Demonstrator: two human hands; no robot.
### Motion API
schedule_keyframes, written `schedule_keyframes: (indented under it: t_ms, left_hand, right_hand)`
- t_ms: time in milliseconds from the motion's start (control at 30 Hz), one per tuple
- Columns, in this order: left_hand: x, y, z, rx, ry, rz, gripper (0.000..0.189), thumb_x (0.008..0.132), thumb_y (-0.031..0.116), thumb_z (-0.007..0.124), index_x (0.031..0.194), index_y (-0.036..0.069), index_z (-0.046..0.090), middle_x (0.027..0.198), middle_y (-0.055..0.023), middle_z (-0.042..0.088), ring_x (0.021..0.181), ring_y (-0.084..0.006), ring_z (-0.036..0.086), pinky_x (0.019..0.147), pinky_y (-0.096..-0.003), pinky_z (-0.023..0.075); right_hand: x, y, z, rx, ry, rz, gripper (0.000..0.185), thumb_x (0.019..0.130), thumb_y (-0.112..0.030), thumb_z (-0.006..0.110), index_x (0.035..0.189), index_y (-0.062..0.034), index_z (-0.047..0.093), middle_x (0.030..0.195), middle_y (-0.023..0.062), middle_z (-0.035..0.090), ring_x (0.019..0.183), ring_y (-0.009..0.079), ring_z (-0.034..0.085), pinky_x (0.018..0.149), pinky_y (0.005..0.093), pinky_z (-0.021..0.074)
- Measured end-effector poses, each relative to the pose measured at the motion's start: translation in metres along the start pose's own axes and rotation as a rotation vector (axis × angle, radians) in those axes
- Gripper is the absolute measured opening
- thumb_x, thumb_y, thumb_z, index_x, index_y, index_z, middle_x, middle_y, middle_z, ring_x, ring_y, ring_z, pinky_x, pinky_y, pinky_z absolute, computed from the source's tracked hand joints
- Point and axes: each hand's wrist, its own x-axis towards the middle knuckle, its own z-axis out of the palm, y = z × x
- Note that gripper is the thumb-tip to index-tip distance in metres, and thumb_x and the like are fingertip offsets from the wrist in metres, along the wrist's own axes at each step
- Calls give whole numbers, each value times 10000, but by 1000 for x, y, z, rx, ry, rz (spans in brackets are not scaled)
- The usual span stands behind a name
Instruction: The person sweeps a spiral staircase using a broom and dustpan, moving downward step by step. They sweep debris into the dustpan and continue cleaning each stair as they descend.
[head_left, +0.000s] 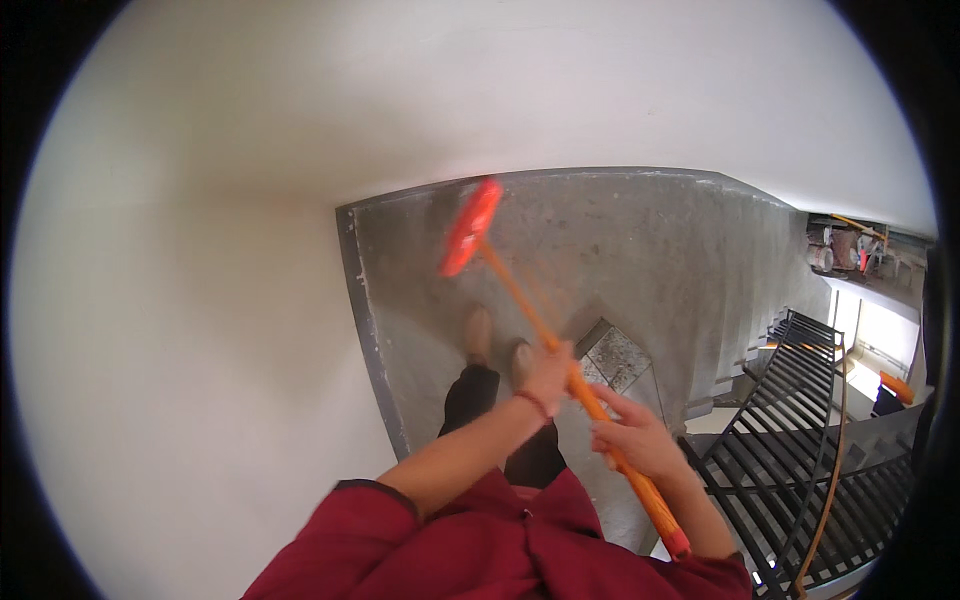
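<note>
A long-handled tool with a blurred red head (471, 227) and an orange handle (525, 300) slants across the view; the kind of head cannot be told for certain. Its head is close to the foot of the white wall in front of me. My left hand (546, 375) is closed around the middle of the handle, with a dark red band at the wrist. Lower down, my right hand (634, 439) holds the handle with its fingers partly around it. The handle's red end cap (677, 543) lies by my right forearm.
White walls (202, 300) with grey skirting (367, 322) meet at a corner ahead left. A speckled tile piece (616, 358) lies on the grey floor beside my feet. Stairs (712, 360) and a black metal railing (780, 420) are at right; buckets (820, 259) stand far right.
</note>
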Motion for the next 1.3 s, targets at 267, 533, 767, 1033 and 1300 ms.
schedule_keyframes:
  t_ms: [267,533,767,1033,1300]
  left_hand:
    - [87,61,-172,-69,358,-36,228,1019,302,486,1052,79,520,870,-105,621,749,-258,623,623,-408,527]
    - [102,24,-63,166,-46,-15,209,1006,231,517,1143,75,500,892,-122,619,738,-259,645,589,-380,549]
    - [31,23,-78,-198,223,65,192,954,245,577,1048,121,463,716,-53,565,549,-174,566,395,-327,423]
    - [131,113,-151,-139,299,-60,179,976,266,506,1055,105,518,877,-120,605,734,-233,618,552,-385,524]
    - [44,49,-72,-119,47,-32,153,975,258,549,1014,112,521,807,-62,591,662,-169,584,479,-347,446]
  right_hand:
    - [213,-4,70,-302,-505,-267,487,886,-141,617,1370,-98,584,719,11,575,561,92,545,498,242,441]
    - [110,-34,4,-115,-38,57,517,861,-120,624,1376,-130,583,681,23,592,477,108,532,428,262,406]
    - [71,-40,51,-277,-155,34,540,873,-144,609,1409,-180,552,661,22,578,482,116,533,460,273,428]
    - [213,-96,87,-289,-322,-5,483,881,-142,589,1360,-85,593,691,25,598,504,94,521,455,267,411]
    - [66,-60,69,-291,10,4,530,887,-108,596,1414,-113,544,673,36,584,504,105,537,449,247,418]
